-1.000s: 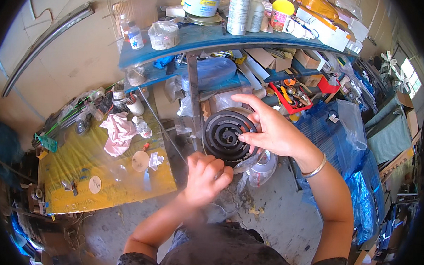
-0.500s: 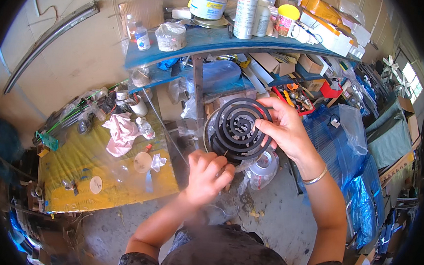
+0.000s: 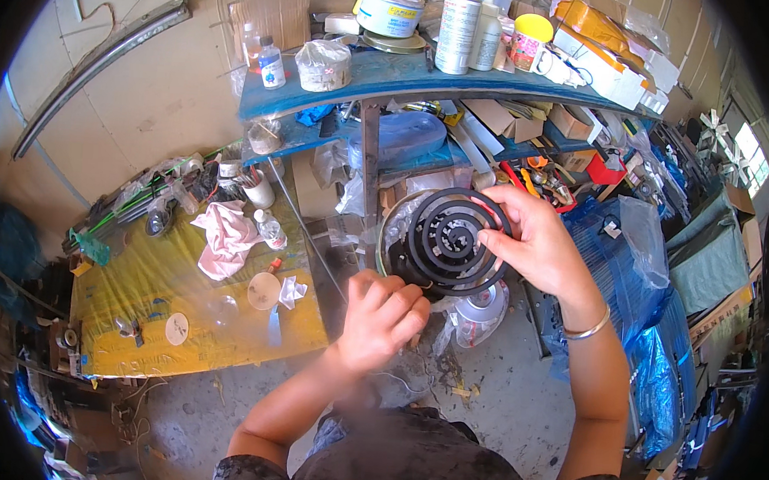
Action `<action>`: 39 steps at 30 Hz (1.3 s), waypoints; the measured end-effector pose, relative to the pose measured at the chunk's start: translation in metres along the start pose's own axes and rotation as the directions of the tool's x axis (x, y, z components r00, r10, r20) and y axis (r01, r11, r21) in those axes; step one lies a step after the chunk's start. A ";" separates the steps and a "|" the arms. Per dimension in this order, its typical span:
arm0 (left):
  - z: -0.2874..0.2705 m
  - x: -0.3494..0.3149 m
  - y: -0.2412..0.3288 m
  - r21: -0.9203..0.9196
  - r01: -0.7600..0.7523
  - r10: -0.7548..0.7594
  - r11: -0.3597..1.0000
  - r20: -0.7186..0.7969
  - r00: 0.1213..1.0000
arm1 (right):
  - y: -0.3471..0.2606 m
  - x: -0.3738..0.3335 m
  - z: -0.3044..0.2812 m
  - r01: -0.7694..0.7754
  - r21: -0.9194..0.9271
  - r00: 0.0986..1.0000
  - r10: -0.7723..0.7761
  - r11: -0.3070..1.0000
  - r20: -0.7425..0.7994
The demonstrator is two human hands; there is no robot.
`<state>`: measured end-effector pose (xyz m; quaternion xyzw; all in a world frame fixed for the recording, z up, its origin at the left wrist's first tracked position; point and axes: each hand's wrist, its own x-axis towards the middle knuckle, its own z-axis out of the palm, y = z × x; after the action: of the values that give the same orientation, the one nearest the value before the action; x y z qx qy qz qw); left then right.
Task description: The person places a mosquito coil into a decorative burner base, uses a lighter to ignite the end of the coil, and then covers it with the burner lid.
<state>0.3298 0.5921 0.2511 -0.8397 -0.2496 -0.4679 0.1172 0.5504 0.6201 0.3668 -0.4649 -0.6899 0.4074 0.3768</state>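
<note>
A black spiral mosquito coil (image 3: 416, 242) is tilted up in front of me, its rings facing me. My right hand (image 3: 541, 239) pinches its right edge between thumb and fingers. Close to the coil's lower left side is my left hand (image 3: 384, 320), its fingers curled closed; whatever is in them is hidden. Behind the coil, a round container with a pale rim (image 3: 381, 240) shows in part. Just below the coil lies a silvery round tin (image 3: 480, 308) in clear plastic.
On the left, a yellow-covered table (image 3: 222, 351) carries a pink cloth (image 3: 225, 236), a small clear bottle (image 3: 271, 231) and round discs. Ahead, a blue shelf (image 3: 278, 104) holds tins, spray bottles and a mug. Blue plastic-wrapped sheets (image 3: 604, 278) stand on the right.
The coil has shifted slightly right with my right hand, opening a wider gap from my left hand. My left hand stays curled in nearly the same spot. The view has shifted a little.
</note>
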 end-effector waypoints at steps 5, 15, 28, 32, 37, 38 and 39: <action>0.000 0.003 0.004 -0.025 -0.020 0.020 0.999 0.012 1.000 | -0.025 0.006 -0.014 0.086 -0.484 0.993 -0.033 0.871 0.116; -0.005 -0.003 0.000 -0.040 0.001 -0.001 0.999 0.013 1.000 | 0.012 -0.005 0.023 0.223 -0.066 0.974 -0.225 0.973 -0.038; -0.006 -0.004 0.000 -0.044 -0.052 0.054 0.998 0.066 0.996 | 0.006 -0.017 0.031 0.296 -0.272 0.947 -0.319 0.916 -0.043; -0.009 -0.006 -0.003 -0.038 -0.040 0.044 0.998 0.089 0.995 | 0.003 -0.018 0.018 0.200 -0.249 0.978 -0.208 0.948 -0.008; -0.013 -0.010 -0.009 -0.011 -0.033 0.034 0.999 0.072 0.997 | 0.019 -0.012 0.043 0.166 0.122 0.985 -0.159 0.978 -0.066; -0.014 -0.012 -0.009 -0.021 -0.025 0.027 0.999 0.094 0.995 | 0.021 -0.014 0.047 0.143 0.148 0.987 -0.130 0.979 -0.095; -0.017 -0.021 -0.009 -0.016 0.003 -0.001 1.000 0.106 0.994 | 0.024 -0.013 0.056 0.116 0.184 0.992 -0.104 0.976 -0.071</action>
<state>0.3034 0.5855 0.2423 -0.8638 -0.2527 -0.4249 0.0967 0.5120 0.6019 0.3213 -0.4004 -0.6613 0.4350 0.4617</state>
